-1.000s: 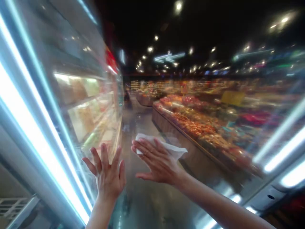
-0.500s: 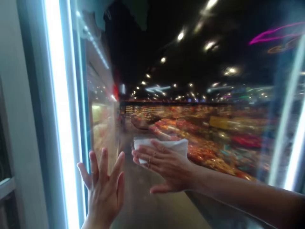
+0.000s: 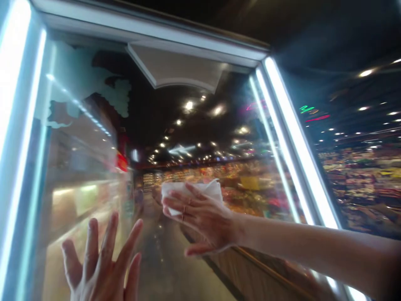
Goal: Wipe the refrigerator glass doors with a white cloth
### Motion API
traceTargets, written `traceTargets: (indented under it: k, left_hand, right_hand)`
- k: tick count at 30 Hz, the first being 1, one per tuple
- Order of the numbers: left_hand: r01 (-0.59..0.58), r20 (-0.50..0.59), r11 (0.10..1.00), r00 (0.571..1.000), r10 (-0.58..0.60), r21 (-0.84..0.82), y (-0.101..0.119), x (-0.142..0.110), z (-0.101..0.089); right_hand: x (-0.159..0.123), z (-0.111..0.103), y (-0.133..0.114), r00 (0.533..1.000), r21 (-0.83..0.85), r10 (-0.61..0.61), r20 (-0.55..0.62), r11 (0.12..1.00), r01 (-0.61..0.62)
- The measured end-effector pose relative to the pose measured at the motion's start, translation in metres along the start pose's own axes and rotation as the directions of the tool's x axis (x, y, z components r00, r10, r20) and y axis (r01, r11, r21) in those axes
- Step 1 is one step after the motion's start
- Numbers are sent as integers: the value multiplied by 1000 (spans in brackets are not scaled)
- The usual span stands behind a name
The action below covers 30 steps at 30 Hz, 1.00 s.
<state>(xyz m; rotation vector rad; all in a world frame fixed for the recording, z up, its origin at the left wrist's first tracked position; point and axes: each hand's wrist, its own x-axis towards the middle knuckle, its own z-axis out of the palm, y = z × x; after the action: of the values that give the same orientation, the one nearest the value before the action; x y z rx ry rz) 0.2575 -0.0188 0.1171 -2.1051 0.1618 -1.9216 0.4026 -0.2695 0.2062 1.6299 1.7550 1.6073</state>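
My right hand [image 3: 205, 220] lies flat with its fingers stretched out, holding a white cloth [image 3: 213, 191] under the palm and fingers against a shiny glass panel [image 3: 163, 121]. Part of the cloth sticks out above the knuckles; the rest is hidden beneath the hand. Lower left, my left hand [image 3: 102, 263] is raised with its fingers spread and nothing in it. Its fingertips point up towards the panel; whether they touch it I cannot tell. The wrist of that hand is out of the picture.
Bright light tubes [image 3: 297, 142] run down both sides of the panel, below a pale top frame [image 3: 156, 29]. A frosted pattern [image 3: 75, 79] marks the upper left. Blurred shop displays [image 3: 360, 184] and ceiling lamps appear beyond or reflected.
The view has tilted up and swung right, bringing the top frame and right-hand light tubes into sight. Both hands sit farther left in the picture; the right still presses the cloth.
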Motion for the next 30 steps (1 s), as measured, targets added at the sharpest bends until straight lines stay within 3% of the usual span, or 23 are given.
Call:
traceTargets:
  k: [3, 7, 10, 15, 17, 19, 21, 23, 26, 30]
  left_hand:
    - [-43, -32, 999, 999, 43, 6, 20, 20, 10]
    - [-82, -79, 996, 994, 79, -34, 62, 53, 24]
    - [-131, -130, 988, 984, 120, -81, 99, 82, 35]
    - [-212, -169, 973, 966, 195, -86, 146, 131, 49]
    - [-230, -178, 971, 960, 215, -67, 155, 150, 54]
    - [-245, -176, 969, 956, 234, -44, 159, 167, 59]
    - [-264, -181, 964, 950, 255, -29, 159, 183, 63]
    - [-280, -188, 960, 944, 271, -18, 155, 196, 66]
    - [-291, -172, 957, 942, 289, 14, 143, 210, 68]
    - [-279, -139, 957, 947, 288, 82, 119, 216, 66]
  right_hand:
    - [-24, -11, 22, 997, 7, -29, 66, 1000, 29]
    - [-64, -22, 53, 991, 8, 137, 8, 991, -137]
    - [-96, -32, 76, 996, 74, 47, 81, 996, -53]
    - [-137, -55, 129, 953, 34, 300, 42, 953, -302]
    - [-145, -62, 149, 966, 43, 246, 76, 967, -250]
    - [-149, -67, 165, 982, 45, 164, 93, 985, -169]
    - [-148, -70, 177, 985, 14, 164, 59, 986, -165]
    - [-145, -73, 186, 987, -3, 158, 27, 987, -158]
    - [-137, -73, 196, 997, 36, 49, 57, 998, -51]
    - [-118, -70, 202, 991, 44, 121, -61, 992, -119]
